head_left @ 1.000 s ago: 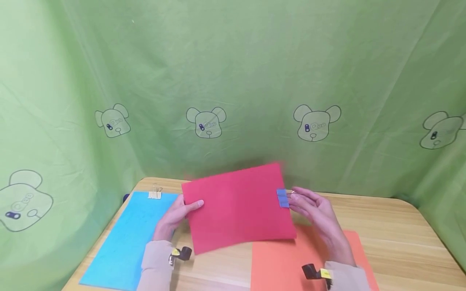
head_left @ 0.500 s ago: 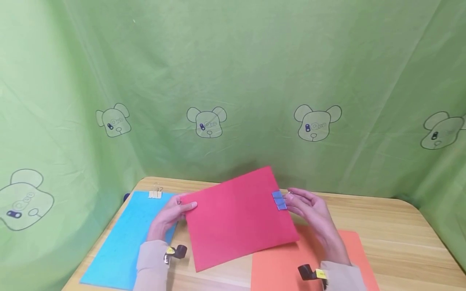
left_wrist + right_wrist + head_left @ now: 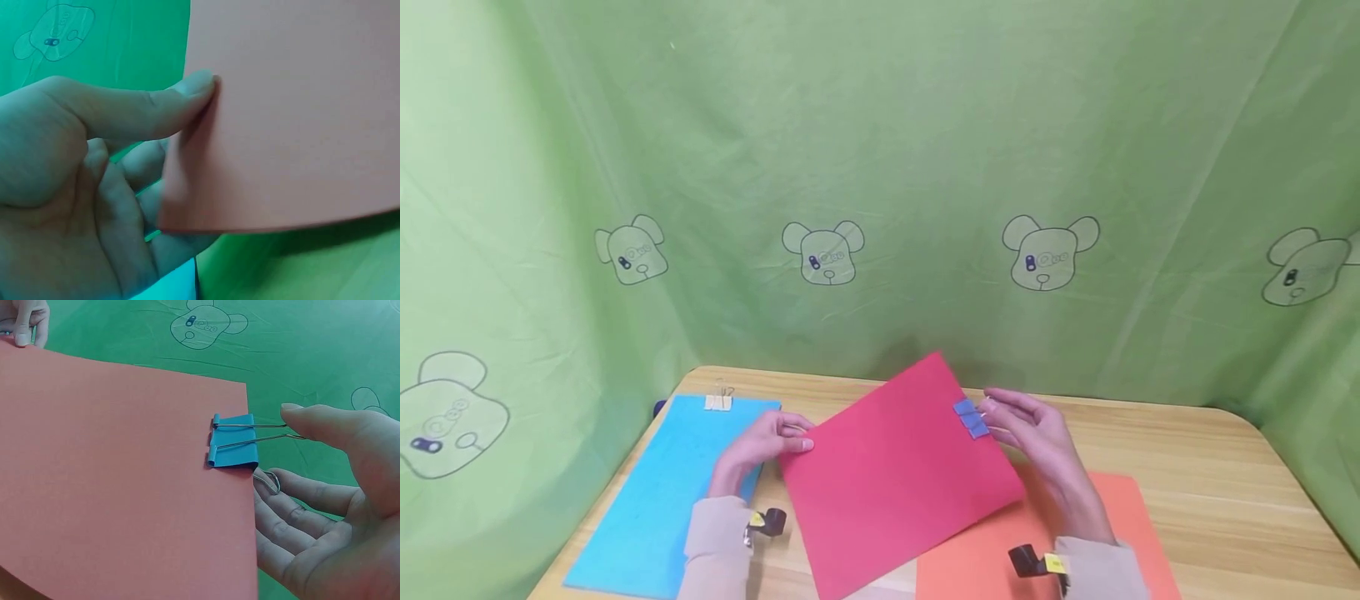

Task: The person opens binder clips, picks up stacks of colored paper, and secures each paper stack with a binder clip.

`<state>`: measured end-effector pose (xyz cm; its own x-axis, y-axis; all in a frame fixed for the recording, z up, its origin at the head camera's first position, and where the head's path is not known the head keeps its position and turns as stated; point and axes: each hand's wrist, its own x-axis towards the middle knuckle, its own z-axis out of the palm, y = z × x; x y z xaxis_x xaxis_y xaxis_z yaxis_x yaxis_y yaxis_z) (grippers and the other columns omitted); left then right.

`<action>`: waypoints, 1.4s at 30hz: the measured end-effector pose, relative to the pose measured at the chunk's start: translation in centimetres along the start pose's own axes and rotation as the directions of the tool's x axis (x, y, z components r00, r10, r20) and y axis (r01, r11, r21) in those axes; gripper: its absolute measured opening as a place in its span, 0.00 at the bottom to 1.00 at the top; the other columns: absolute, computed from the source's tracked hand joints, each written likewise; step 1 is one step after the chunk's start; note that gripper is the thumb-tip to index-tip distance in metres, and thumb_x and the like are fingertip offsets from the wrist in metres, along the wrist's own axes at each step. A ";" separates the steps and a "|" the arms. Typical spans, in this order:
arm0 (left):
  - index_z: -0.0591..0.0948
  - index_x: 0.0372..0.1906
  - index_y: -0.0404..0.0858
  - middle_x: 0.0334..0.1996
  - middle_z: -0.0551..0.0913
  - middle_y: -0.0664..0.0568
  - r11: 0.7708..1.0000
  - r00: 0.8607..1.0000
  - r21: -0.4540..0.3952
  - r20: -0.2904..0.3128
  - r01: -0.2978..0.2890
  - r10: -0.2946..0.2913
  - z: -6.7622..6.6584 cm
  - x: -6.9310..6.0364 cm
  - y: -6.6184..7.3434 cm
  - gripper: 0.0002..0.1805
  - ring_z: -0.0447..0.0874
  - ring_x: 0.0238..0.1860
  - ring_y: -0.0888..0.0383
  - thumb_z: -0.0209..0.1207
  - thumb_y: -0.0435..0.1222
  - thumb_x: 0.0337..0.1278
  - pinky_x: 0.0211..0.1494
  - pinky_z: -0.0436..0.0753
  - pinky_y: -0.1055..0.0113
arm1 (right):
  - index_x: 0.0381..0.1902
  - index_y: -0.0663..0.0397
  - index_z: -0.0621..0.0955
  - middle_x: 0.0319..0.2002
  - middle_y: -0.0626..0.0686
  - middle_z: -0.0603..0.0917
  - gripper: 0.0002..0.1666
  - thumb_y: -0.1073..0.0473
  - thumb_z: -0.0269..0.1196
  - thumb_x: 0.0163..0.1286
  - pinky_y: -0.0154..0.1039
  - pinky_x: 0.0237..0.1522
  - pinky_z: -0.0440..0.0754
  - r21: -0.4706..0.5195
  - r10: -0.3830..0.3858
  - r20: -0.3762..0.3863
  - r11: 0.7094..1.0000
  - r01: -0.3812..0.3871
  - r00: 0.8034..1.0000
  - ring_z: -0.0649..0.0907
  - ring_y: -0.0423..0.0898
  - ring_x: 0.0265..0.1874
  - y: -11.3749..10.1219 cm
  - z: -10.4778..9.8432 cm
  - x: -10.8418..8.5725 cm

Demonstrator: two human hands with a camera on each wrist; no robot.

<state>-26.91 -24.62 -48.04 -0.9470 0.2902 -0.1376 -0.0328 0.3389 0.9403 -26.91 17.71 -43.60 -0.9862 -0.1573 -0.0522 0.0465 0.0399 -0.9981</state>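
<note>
We've got the red sheet (image 3: 902, 483) up at a slant, partly over the orange sheet (image 3: 970, 562). Our left hand (image 3: 771, 437) pinches one corner, thumb on top, probably so it doesn't flop. Our right hand (image 3: 1047, 442) grips the blue clip (image 3: 234, 444) by its handles, thumb opposite fingers, likely for leverage; the clip sits on the sheet's edge.

The reddish sheet (image 3: 131, 462) is clamped by the blue clip (image 3: 236, 453), its wire handles (image 3: 270, 426) pinched by the right hand (image 3: 359, 531)!
</note>
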 end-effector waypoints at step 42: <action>0.83 0.57 0.33 0.42 0.90 0.41 0.990 0.966 -0.138 0.254 -0.003 0.038 4.6 1.5 2.0 0.16 0.90 0.38 0.53 0.62 0.28 0.67 0.41 0.86 0.62 | 0.66 0.66 0.77 0.54 0.61 0.84 0.33 0.55 0.72 0.68 0.38 0.51 0.85 -0.090 0.002 0.149 0.996 0.011 0.989 0.86 0.49 0.51 2.0 5.9 0.9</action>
<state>-26.89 -19.36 -47.83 -0.8353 0.5207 -0.1763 -0.0740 0.2113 0.9746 -26.73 11.78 -45.79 -0.9515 -0.3020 -0.0586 0.0208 0.1268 -0.9917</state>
